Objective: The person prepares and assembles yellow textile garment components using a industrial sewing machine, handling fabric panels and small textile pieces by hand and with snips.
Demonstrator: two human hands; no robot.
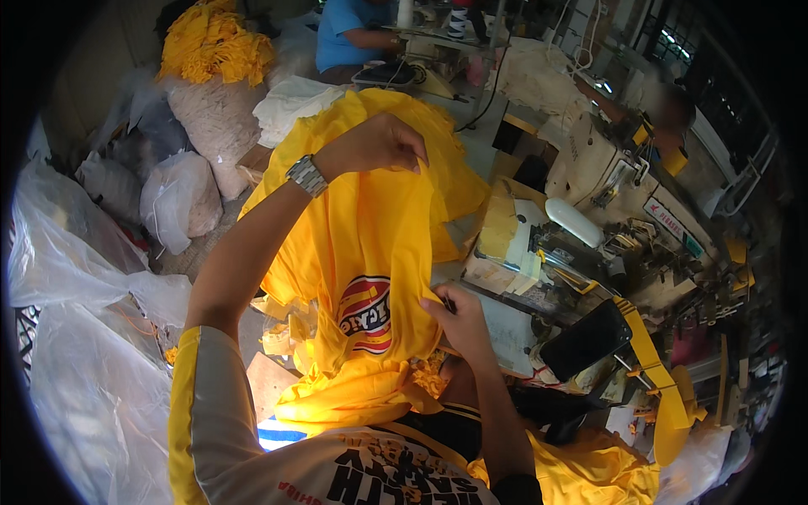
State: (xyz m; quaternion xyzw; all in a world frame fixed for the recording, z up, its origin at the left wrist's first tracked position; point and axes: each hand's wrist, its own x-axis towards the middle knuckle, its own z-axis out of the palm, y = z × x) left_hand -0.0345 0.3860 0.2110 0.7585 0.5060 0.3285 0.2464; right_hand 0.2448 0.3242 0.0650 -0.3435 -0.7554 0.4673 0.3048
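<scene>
My left hand (383,145), with a metal watch (307,175) on the wrist, pinches an edge of a yellow shirt (379,223) and holds it up. Lower on the same piece, my right hand (465,320) is closed on its right side edge. A small dark object (449,304) shows between the right fingers, too little of it to name. The cloth hangs stretched between both hands. On its lower part is a round red, black and white print (368,315), seen upside down. More yellow cloth (353,400) is bunched over my lap.
To the right stands a sewing machine (581,160) with a yellow strip (652,362) and a black phone (587,341). Stuffed sacks (181,198) and clear plastic (93,370) lie left. Yellow pieces (215,42) top one sack. A person in blue (341,38) sits beyond; another works far right.
</scene>
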